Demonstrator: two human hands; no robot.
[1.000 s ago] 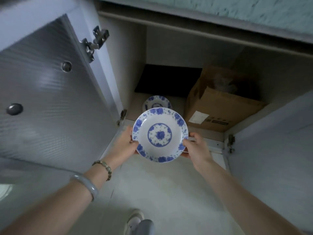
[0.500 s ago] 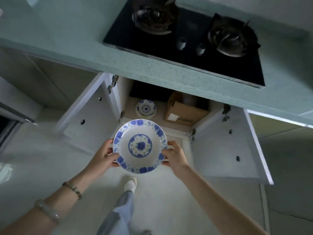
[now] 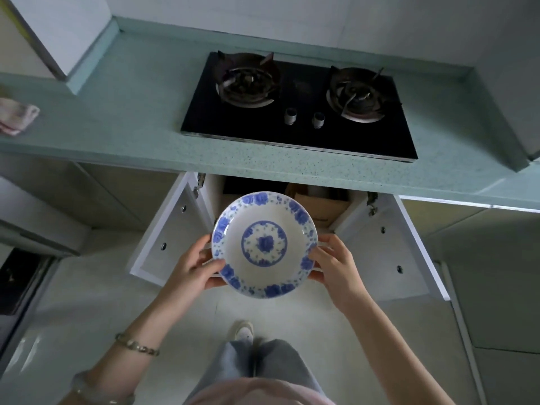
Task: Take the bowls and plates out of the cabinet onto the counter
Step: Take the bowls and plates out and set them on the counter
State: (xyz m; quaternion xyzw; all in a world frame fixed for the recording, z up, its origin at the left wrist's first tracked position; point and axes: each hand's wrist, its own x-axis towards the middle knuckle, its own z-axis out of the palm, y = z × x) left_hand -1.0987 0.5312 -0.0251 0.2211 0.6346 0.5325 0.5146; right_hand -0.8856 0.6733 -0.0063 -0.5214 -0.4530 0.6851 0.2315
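A white plate with a blue flower pattern (image 3: 264,244) is held level in front of the open cabinet (image 3: 257,188), below the edge of the green counter (image 3: 122,118). My left hand (image 3: 194,266) grips its left rim and my right hand (image 3: 336,266) grips its right rim. The plate hides most of the cabinet's inside; the other dish seen there earlier is out of sight.
A black two-burner gas hob (image 3: 298,106) is set in the counter. A folded cloth (image 3: 16,115) lies at the far left. Both white cabinet doors (image 3: 172,232) (image 3: 391,247) stand open. A cardboard box (image 3: 321,204) sits inside the cabinet.
I have stood up from the cabinet. The plate has risen with both hands from the cabinet opening towards counter height, and the counter and hob have come into view.
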